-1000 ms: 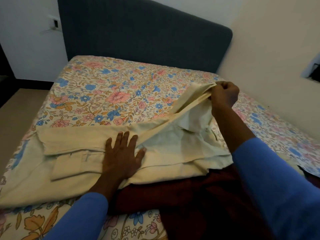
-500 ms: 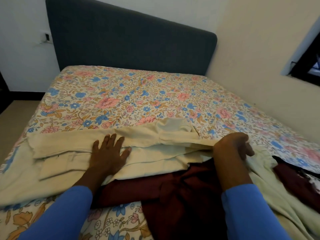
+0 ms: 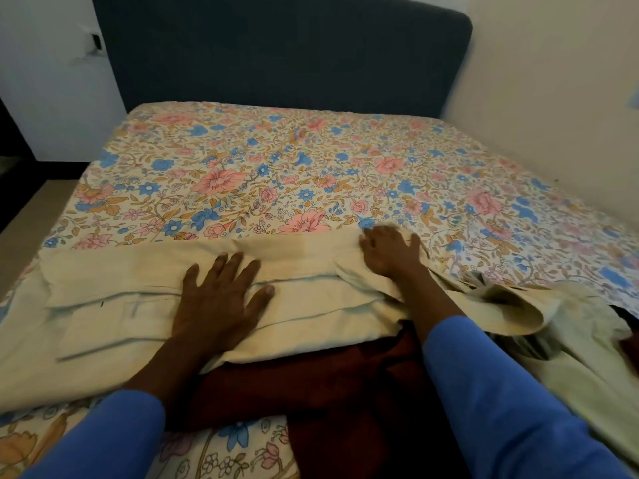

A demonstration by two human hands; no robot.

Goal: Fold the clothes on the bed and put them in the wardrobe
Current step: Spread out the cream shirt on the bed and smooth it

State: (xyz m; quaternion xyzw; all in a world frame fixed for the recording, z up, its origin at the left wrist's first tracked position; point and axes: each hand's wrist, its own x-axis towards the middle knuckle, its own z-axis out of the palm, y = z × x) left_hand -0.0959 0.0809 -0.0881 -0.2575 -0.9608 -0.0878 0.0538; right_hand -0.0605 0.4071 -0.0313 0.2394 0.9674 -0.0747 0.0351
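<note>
The cream garment [image 3: 103, 305] lies spread across the end of the bed [image 3: 276, 160] farthest from the headboard [image 3: 276, 53]. Its long side runs parallel to the headboard, and a flap is already turned over along the edge nearest it. The left hand [image 3: 218, 302] presses flat on the middle of this cloth, fingers spread and straight, clasping nothing. The right hand [image 3: 389, 254] rests on the folded edge a little closer to the headboard. It is somewhat blurred, but its fingers look laid out on the fabric, not closed round it. Farther from the headboard than the cream garment, and partly under it, sits a crumpled maroon garment [image 3: 328, 382]. Beside that, at much the same remove from the headboard, lies a loose pale green garment [image 3: 587, 340]. By my reckoning the task is at an early stage. One piece is partway folded, with a loose end hanging off to the right, at least two more pieces are unfolded, and no wardrobe is in view, so all the putting away remains. No brand, label or legible writing shows anywhere, and a tiny dark mark on the cream cloth is too small to read.
</note>
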